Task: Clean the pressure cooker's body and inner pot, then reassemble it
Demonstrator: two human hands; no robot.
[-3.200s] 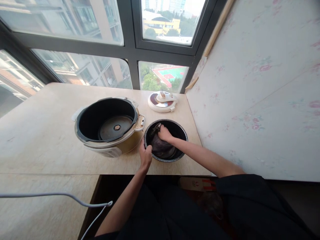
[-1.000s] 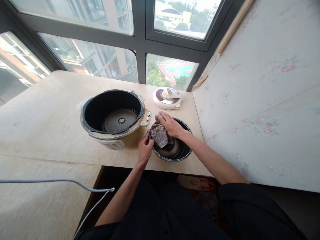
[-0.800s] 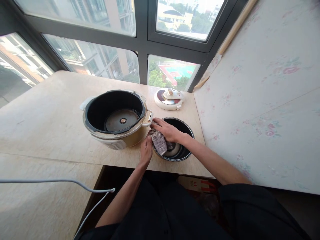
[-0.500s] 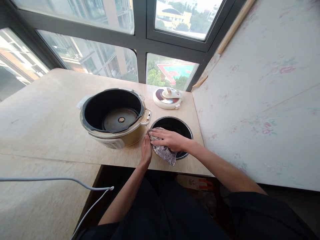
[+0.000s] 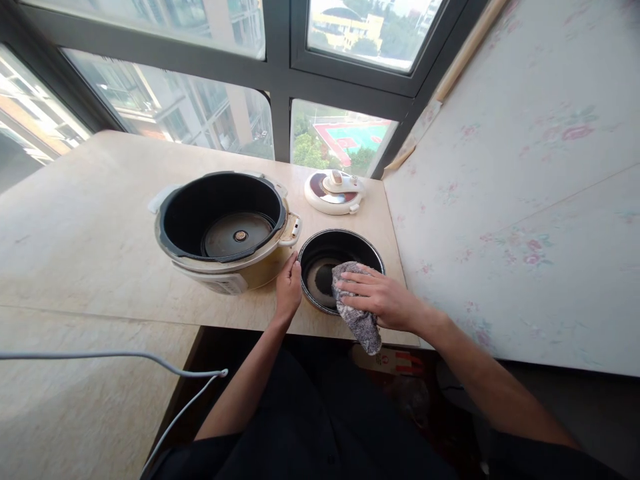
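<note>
Filling the right side: wall [image 5: 540, 167], pale, with a pink flower pattern.

Window [image 5: 280, 73]: dark frame, several panes, running across the back.

Counter [image 5: 100, 220]: light, faintly veined, reaching back to the window and meeting the wall on the right.

Cooker [image 5: 220, 200]: upright on the counter, uncovered. Dark inside, pale rim, gold-toned lower body. Round plate [image 5: 225, 241] at its bottom.

Pot [image 5: 340, 243]: upright, just right of the cooker, close to the counter's front edge. Open at the top; black inner wall; brownish-grey ring on the bottom around a dark patch.

Lid [image 5: 334, 192]: white and dark red, lying top side up behind the pot, near the window.

Right hand [image 5: 383, 297]: clamped over cloth [image 5: 364, 330] at the pot's near right rim. Fingers slightly spread on top; thumb hidden.

Left hand [image 5: 289, 288]: against the pot's left side, fingers together, thumb up by the rim. Cannot tell whether it clamps the rim or only rests there.

Cloth: mottled grey, bunched over the near right rim, upper part over the pot's opening, tail hanging outside toward the counter's front edge.
</note>
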